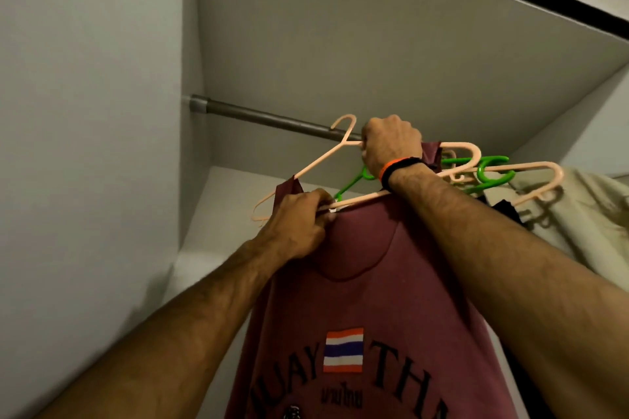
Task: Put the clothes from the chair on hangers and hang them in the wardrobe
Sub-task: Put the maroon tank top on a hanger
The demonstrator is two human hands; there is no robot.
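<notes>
Maroon shirt [367, 282] on peach hanger [316, 160], both hands' grip clamped: left hand [296, 224] (shoulder), right hand [391, 143] (neck).

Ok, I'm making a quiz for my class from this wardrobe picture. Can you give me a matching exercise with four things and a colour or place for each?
Things:
1. shirt
2. rail
3. wristband
4. left hand

Descriptions:
A. grey, runs across the top of the wardrobe
B. maroon, with a striped flag printed on it
C. holds the peach hanger at the shirt's shoulder
D. orange and black, on the right arm

Pairs: 1-B, 2-A, 3-D, 4-C
</notes>
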